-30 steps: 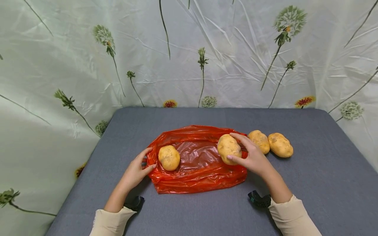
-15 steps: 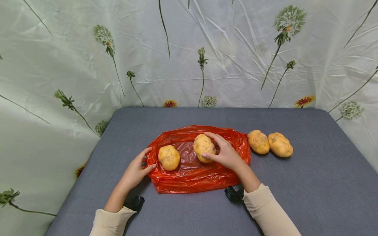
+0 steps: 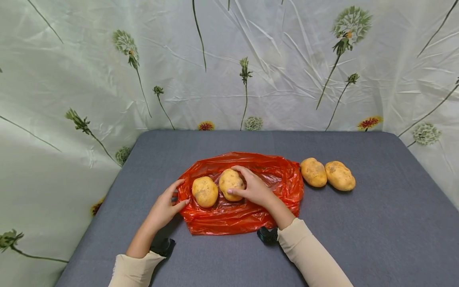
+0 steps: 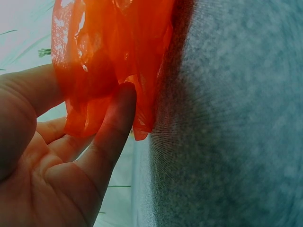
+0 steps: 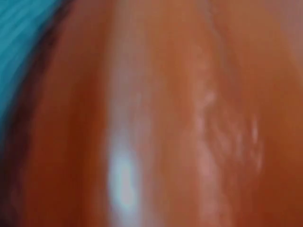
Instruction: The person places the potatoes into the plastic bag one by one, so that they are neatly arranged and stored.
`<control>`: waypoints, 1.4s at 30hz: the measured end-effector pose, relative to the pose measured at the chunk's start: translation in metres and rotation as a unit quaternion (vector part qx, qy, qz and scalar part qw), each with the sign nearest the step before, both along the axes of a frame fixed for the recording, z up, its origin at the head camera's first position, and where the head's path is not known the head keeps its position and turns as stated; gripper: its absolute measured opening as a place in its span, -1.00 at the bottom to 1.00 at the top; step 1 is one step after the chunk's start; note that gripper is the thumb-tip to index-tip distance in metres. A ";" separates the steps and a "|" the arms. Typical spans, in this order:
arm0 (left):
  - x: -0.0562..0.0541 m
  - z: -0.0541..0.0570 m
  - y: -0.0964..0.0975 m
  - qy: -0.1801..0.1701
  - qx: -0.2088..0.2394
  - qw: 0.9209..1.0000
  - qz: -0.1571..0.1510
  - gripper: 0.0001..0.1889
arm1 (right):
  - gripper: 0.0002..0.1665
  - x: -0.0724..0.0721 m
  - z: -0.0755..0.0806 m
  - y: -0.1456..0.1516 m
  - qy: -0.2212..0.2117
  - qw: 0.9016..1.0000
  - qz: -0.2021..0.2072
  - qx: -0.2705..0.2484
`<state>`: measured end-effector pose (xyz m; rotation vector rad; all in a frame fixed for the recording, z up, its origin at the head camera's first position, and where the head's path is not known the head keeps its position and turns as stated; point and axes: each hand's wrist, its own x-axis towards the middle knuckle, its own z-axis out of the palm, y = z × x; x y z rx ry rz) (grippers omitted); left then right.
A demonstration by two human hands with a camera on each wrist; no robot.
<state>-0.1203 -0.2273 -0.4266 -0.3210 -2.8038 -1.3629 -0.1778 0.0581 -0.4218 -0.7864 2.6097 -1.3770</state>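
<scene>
A red plastic bag [image 3: 229, 223] lies spread open on the grey table, its rim folded round the sides. Inside it, at the left, sits a potato [image 3: 204, 192]. Close beside that one is a second potato [image 3: 231, 184], which my right hand [image 3: 256, 190] grips from the right with thumb and fingers. My left hand [image 3: 165, 209] holds the bag's left end. In the left wrist view, red film [image 4: 99, 61] bunches between the thumb and fingers of the left hand [image 4: 61, 156]. Blurred red plastic [image 5: 161, 113] fills the right wrist view, hiding the right hand there.
To the right of the bag, two more potatoes lie side by side on the table, a nearer-left potato [image 3: 314, 172] and a right-hand potato [image 3: 340, 176]. A pale curtain [image 3: 222, 67] printed with dandelions hangs behind and to the left of the grey table [image 3: 387, 223].
My right hand has carried its potato leftward over the bag and down beside the potato at the left. The left hand has stayed at the bag's left end.
</scene>
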 end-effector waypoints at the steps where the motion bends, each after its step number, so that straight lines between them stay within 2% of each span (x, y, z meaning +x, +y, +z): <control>1: 0.000 0.000 0.000 0.000 0.000 1.000 0.000 -0.35 | -0.18 0.000 0.000 -0.001 -0.004 1.000 0.001 0.003; 7: 0.000 0.001 0.000 -0.003 -0.001 1.000 -0.001 -0.36 | -0.15 0.001 -0.001 -0.005 -0.019 1.000 0.011 0.016; 15: 0.000 0.001 0.000 -0.003 -0.008 1.000 0.000 -0.36 | -0.13 0.002 0.000 -0.004 -0.013 0.999 0.008 0.035; 21: 0.000 0.001 0.001 -0.001 -0.010 1.000 -0.001 -0.36 | -0.13 0.002 0.004 0.000 0.017 0.998 0.015 0.057; 29: 0.000 0.001 0.000 0.000 -0.006 1.000 -0.001 -0.36 | -0.19 0.006 0.023 0.016 0.050 0.998 0.012 0.042; 35: 0.001 0.001 0.000 0.000 -0.005 1.000 -0.001 -0.36 | -0.22 0.009 0.039 0.034 0.094 0.995 0.008 0.020; 42: 0.000 0.001 0.000 -0.002 -0.008 1.000 0.000 -0.36 | -0.22 0.013 0.049 0.066 0.128 0.991 -0.024 0.016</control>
